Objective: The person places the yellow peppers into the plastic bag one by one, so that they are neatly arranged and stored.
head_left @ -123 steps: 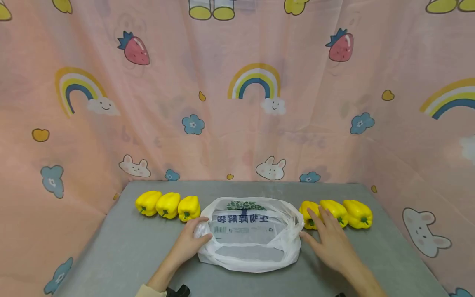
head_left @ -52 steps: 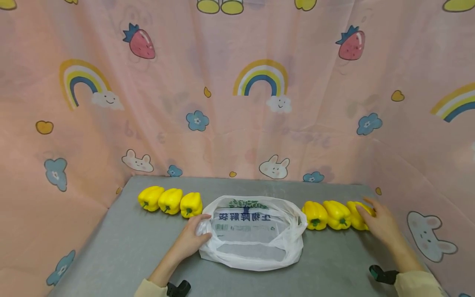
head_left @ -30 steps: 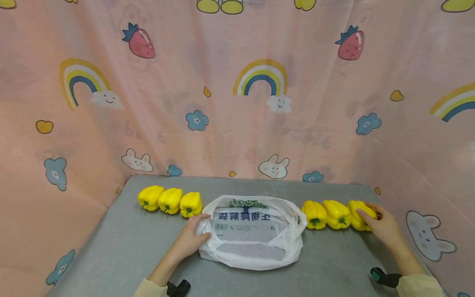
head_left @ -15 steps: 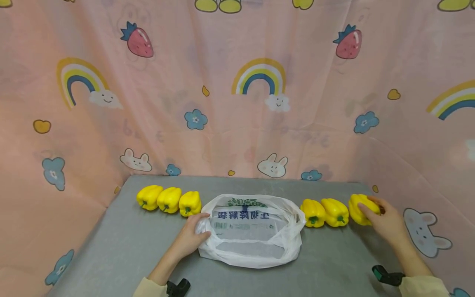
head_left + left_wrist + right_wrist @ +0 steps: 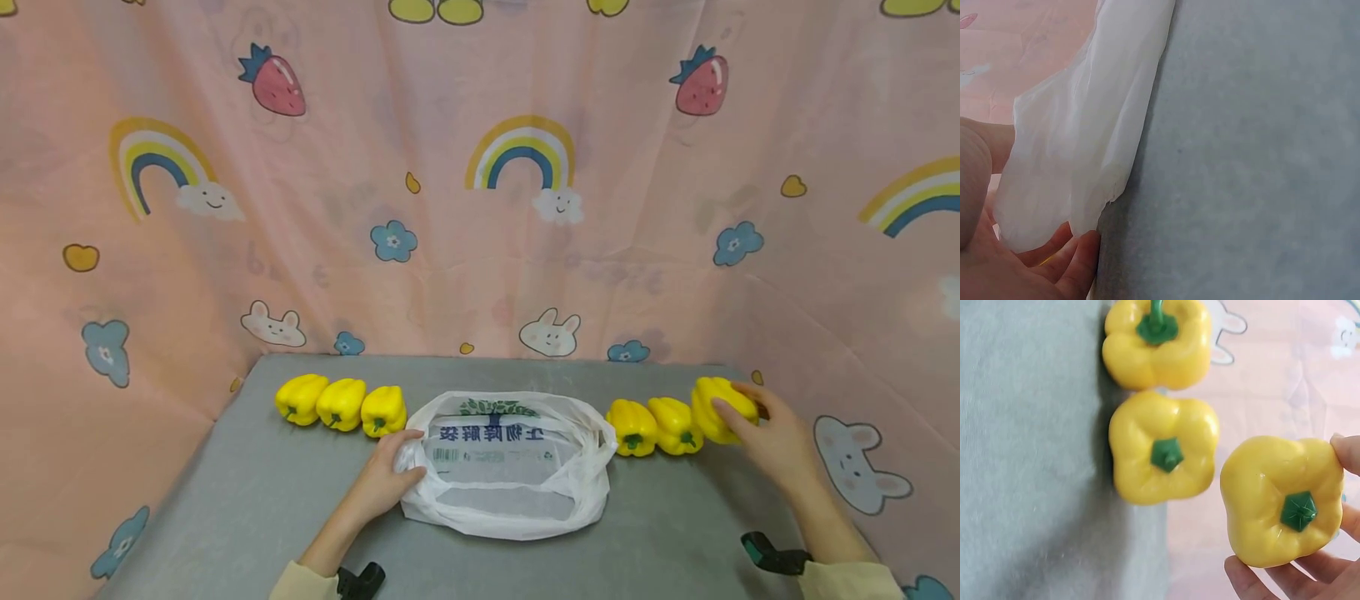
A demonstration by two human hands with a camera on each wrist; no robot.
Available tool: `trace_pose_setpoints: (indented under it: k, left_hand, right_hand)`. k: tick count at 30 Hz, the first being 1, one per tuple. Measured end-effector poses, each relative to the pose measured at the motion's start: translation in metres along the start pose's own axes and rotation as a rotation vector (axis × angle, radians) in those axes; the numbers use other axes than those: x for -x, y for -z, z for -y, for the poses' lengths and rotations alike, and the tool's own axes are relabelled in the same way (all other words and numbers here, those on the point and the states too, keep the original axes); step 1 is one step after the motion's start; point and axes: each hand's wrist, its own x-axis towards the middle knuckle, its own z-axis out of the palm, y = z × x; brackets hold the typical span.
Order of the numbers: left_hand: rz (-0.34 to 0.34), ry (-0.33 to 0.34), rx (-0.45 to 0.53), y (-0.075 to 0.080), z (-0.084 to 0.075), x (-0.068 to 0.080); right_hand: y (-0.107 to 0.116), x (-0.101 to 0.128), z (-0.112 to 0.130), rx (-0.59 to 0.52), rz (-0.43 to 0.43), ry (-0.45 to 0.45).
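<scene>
A white plastic bag (image 5: pixel 510 467) with blue print lies open in the middle of the grey table (image 5: pixel 247 500). My left hand (image 5: pixel 393 471) grips the bag's left rim (image 5: pixel 1079 150). My right hand (image 5: pixel 757 421) holds a yellow bell pepper (image 5: pixel 716 407) (image 5: pixel 1282 500), lifted slightly off the table at the right end of the row. Two more yellow peppers (image 5: pixel 652 426) (image 5: pixel 1163 447) lie right of the bag. Three yellow peppers (image 5: pixel 341 404) lie in a row left of the bag.
A pink curtain (image 5: pixel 480 183) with rainbows, strawberries and bunnies closes in the table at the back and both sides. Black and green wrist straps (image 5: pixel 768 552) show at the bottom edge.
My right hand moved from beside the bag to the rightmost pepper, closed round it and raised it a little. My left hand stayed on the bag's rim.
</scene>
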Motion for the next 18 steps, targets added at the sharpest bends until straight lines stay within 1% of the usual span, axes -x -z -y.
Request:
trace_pose_setpoints:
  k: [7,11,18]
  left_hand:
    - [-0.006,0.011,0.000,-0.001,0.000,-0.001]
    - [-0.008,0.015,0.002,-0.001,0.002,0.000]
    - [-0.002,0.004,-0.001,-0.001,0.001,0.000]
  right_hand:
    - [-0.006,0.005,0.019,-0.007,-0.058,0.070]
    - [-0.009,0.008,0.030,-0.016,-0.049,0.095]
    - [-0.015,0.013,0.050,-0.031,-0.029,0.139]
